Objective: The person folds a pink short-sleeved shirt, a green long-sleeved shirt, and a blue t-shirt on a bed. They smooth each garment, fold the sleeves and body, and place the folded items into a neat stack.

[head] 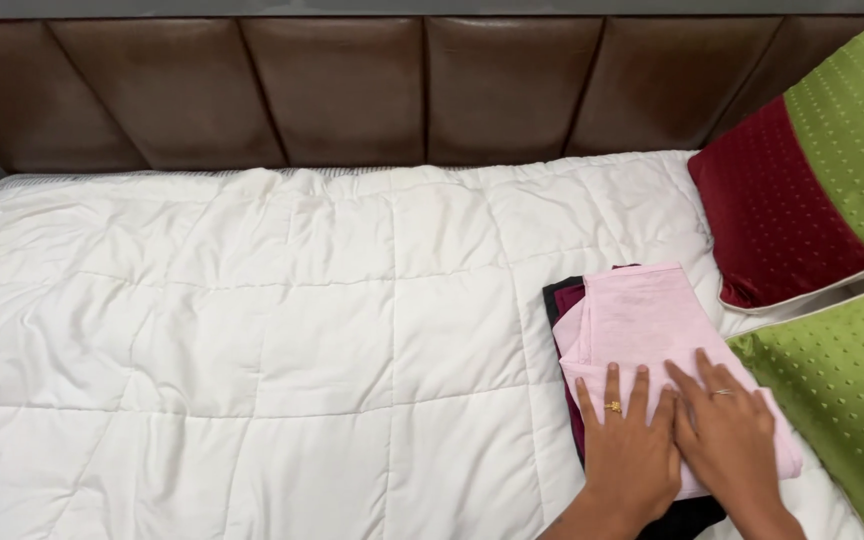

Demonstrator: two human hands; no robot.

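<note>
Hands lay flat and side by side: the left hand (630, 440) and the right hand (727, 430) were both spread wide, palms down, fingers straight, gripping nothing and only pressing on the near end of the pink folded garment (652, 330). That garment sat on top of a small stack, with a maroon piece (570, 300) showing along its left edge and a black piece (555, 295) under that, darker cloth peeping out again by the wrists. The stack rested on the white quilted bed cover (252, 330), towards its right side, close beside the green and red cushions (832, 200), with the brown padded headboard (352, 90) behind. To my eye the risk lay in the soft quilt underneath: a push that slid rather than pressed could drag the pink layer off the darker ones and skew the stack, or rumple the fold nearest the wrists. The far end looked unweighted, so it could lift or fan open. No box, basket or other container stood in sight; the clothes lay bare on the bed.
</note>
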